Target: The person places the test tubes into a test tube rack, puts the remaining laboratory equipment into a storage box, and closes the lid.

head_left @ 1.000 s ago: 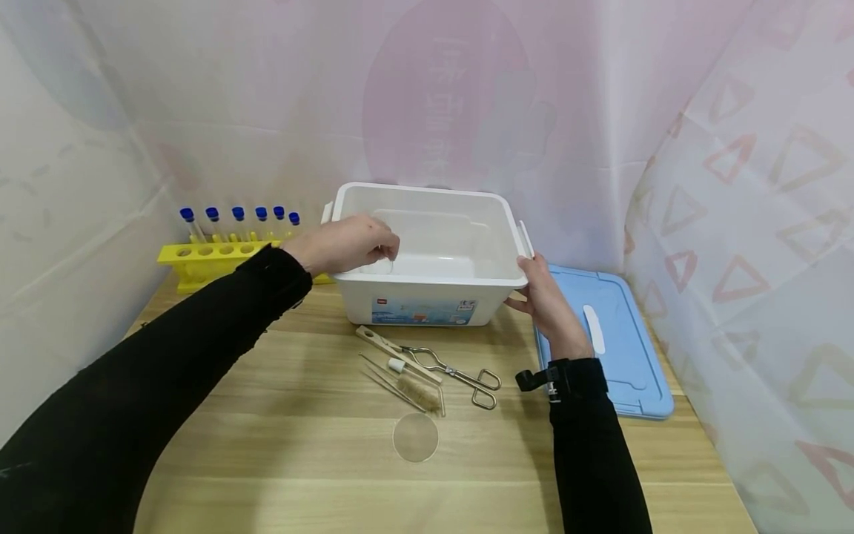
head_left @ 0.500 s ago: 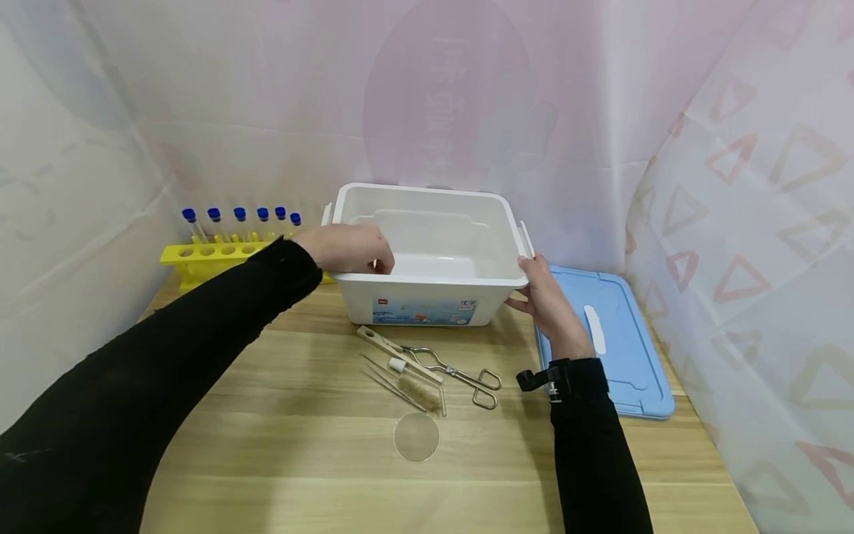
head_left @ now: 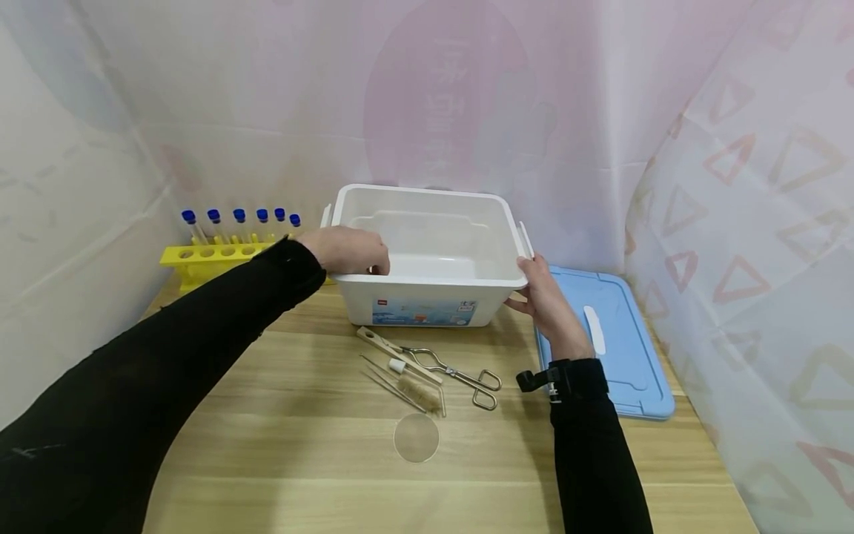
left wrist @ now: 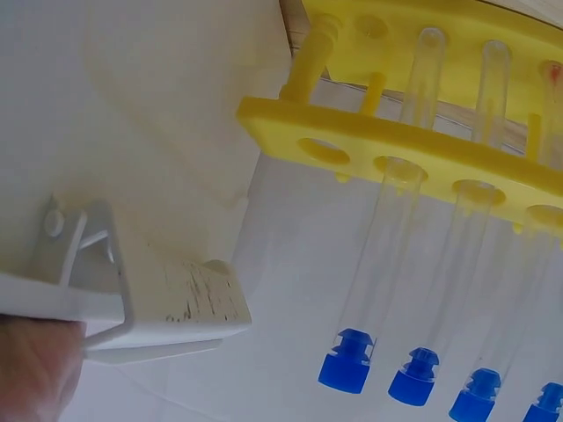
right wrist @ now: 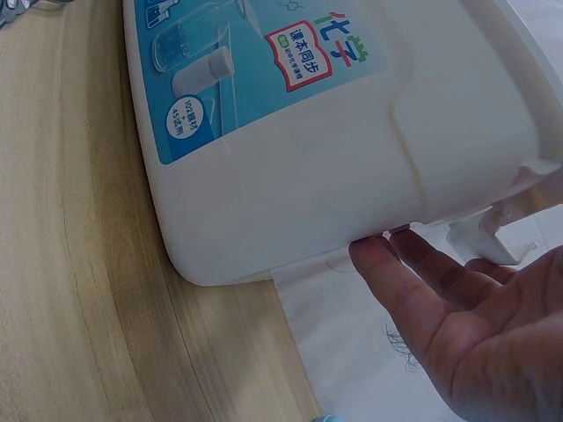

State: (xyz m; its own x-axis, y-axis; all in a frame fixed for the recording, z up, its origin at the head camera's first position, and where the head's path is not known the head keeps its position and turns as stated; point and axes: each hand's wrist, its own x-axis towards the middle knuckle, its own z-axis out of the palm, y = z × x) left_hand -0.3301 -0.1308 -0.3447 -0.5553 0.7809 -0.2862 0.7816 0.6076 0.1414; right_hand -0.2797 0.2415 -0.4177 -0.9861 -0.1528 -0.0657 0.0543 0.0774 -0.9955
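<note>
A white plastic storage box point(head_left: 492, 298) stands upright at the back of the table, its blue label facing me. My left hand point(head_left: 348, 251) reaches over the box's near left rim. Its fingertips dip inside, and whatever is between them is hidden. In the left wrist view only a bit of that hand point(left wrist: 35, 365) shows, beside the box's white handle clip point(left wrist: 180, 299). My right hand point(head_left: 555, 308) holds the box at its near right corner. The right wrist view has its fingers point(right wrist: 396, 286) against the box's outer wall.
Left of the box is a yellow test tube rack point(head_left: 200, 256) holding several blue-capped tubes point(head_left: 239, 215). Before the box lie crucible tongs point(head_left: 460, 373), tweezers point(head_left: 390, 386), a brush point(head_left: 420, 393) and a clear round disc point(head_left: 416, 437). A blue lid point(head_left: 630, 371) lies at right.
My left hand has sunk lower into the box and slid slightly left. A clear item seen under its fingers a second ago is out of sight. My right hand has not moved.
</note>
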